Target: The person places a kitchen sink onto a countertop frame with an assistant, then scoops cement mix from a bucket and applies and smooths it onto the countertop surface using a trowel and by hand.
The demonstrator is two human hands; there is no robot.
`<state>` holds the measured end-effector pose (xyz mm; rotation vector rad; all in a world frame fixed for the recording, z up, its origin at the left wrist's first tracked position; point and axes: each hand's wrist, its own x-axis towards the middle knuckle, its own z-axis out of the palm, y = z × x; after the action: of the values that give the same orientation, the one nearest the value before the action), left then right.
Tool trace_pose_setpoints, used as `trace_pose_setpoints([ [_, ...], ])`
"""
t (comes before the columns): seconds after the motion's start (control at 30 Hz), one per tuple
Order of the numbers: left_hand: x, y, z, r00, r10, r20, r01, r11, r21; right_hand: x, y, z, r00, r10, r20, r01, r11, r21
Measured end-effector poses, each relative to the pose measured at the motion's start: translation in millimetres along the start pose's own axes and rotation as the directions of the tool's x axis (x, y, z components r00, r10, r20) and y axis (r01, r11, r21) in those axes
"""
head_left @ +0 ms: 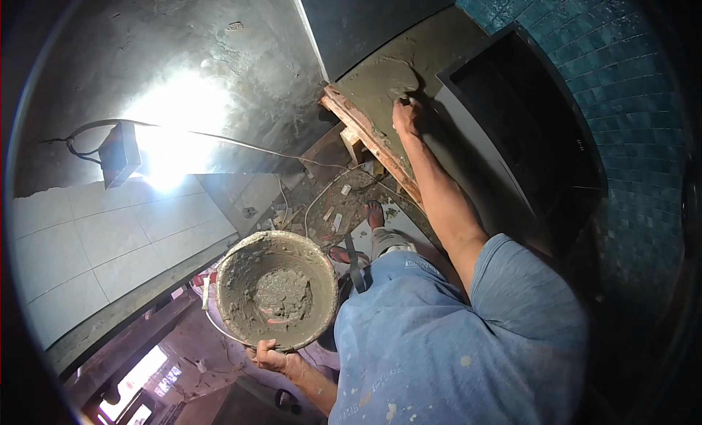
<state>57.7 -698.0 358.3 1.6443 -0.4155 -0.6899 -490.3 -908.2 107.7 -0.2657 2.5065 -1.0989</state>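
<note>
My left hand [272, 358] is closed on the near rim of a round bucket [232, 268], which tilts toward me and has mortar-smeared walls. A lump of wet grey mortar [285, 293] lies in its bottom. My right arm reaches far forward over a ledge coated with wet mortar [369, 85]. Closed into a fist, my right hand [407, 116] is low at that surface. A mortar-coloured shape and a dark shadow lie just beyond its fingers; what it grips cannot be made out.
A wooden board [365, 125] edges the mortared ledge. To its right stands a dark rectangular basin-like unit [534, 125] before a teal tiled wall [621, 81]. A bright work lamp [121, 158] trails a cable at left. Rubble [333, 213] covers the floor around my feet.
</note>
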Motion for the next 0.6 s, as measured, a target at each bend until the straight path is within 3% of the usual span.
trace_pose_setpoints([
  [0.07,4.0,-4.2,-2.0,1.000,0.007,0.017,-0.007,1.000,-0.010,1.6,0.9,12.7,0.984,-0.056,-0.170,0.047,0.997,-0.054],
  [0.1,-2.6,4.1,6.1,1.000,0.006,0.026,-0.006,1.000,-0.002,3.0,1.9,12.2,0.969,-0.209,-0.131,0.204,0.978,-0.049],
  [0.13,-7.6,7.9,10.9,0.999,0.003,0.033,-0.003,1.000,0.006,-13.1,-22.4,4.9,0.948,-0.270,-0.171,0.236,0.953,-0.191],
  [0.17,-7.6,7.8,10.3,1.000,0.005,0.021,-0.006,1.000,0.024,2.5,-20.3,17.5,0.998,-0.066,-0.022,0.064,0.994,-0.088],
  [0.23,-2.2,6.5,7.2,1.000,0.014,-0.008,-0.014,0.998,0.056,50.2,20.1,63.7,0.983,0.146,0.116,-0.153,0.987,0.053],
  [0.3,5.3,-1.3,-2.6,1.000,0.014,0.009,-0.014,0.998,0.056,84.0,74.2,97.7,0.982,0.183,0.051,-0.190,0.964,0.187],
  [0.4,-3.8,2.1,2.5,1.000,-0.009,-0.009,0.009,1.000,0.027,-1.0,40.2,71.9,0.962,0.260,-0.081,-0.227,0.929,0.293],
  [0.43,-7.1,4.8,6.9,1.000,-0.017,-0.019,0.017,1.000,0.010,-10.6,41.5,70.3,0.949,0.314,0.008,-0.296,0.884,0.363],
  [0.5,-1.6,-1.1,3.3,0.995,-0.028,-0.098,0.028,1.000,0.005,29.4,68.4,113.5,0.957,-0.090,-0.275,0.166,0.949,0.268],
  [0.53,2.3,-4.9,-1.5,0.990,-0.032,-0.137,0.033,0.999,0.006,28.0,39.5,92.0,0.991,-0.004,-0.133,0.062,0.899,0.433],
  [0.6,7.8,-6.5,-7.8,0.999,-0.021,-0.048,0.022,1.000,0.022,18.5,-29.2,40.4,0.972,0.168,0.163,-0.233,0.720,0.653],
])
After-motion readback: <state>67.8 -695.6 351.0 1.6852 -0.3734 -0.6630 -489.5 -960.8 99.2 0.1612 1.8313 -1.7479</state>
